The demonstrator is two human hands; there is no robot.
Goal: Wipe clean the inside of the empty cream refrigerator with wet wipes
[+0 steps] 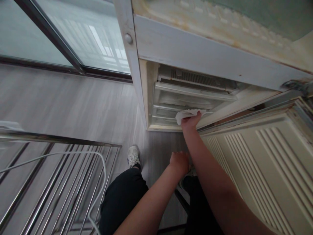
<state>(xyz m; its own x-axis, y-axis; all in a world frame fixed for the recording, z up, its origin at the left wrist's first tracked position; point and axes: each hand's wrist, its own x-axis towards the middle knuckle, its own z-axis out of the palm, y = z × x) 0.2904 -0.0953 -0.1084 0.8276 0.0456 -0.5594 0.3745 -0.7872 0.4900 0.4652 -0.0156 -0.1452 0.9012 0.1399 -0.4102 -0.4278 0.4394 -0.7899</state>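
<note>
My right hand (191,121) reaches into the lower compartment of an old fridge (207,42) and is closed on a white cloth (187,114), possibly a paper towel. The cloth is at the lower front of the white drawers or shelves (183,99) inside; whether it touches them I cannot tell. My left hand (179,162) hangs lower, near my right forearm and above my knee. Its fingers are curled into a fist, and nothing shows in it. On the right, the ribbed cream fridge door (259,163) stands swung out.
A metal rack (61,182) of shiny bars with a white cable (104,160) across it stands at the lower left. Sliding glass doors (80,36) are at the upper left, beyond the grey wood-look floor (73,101). The fridge's stained upper compartment (220,19) is above.
</note>
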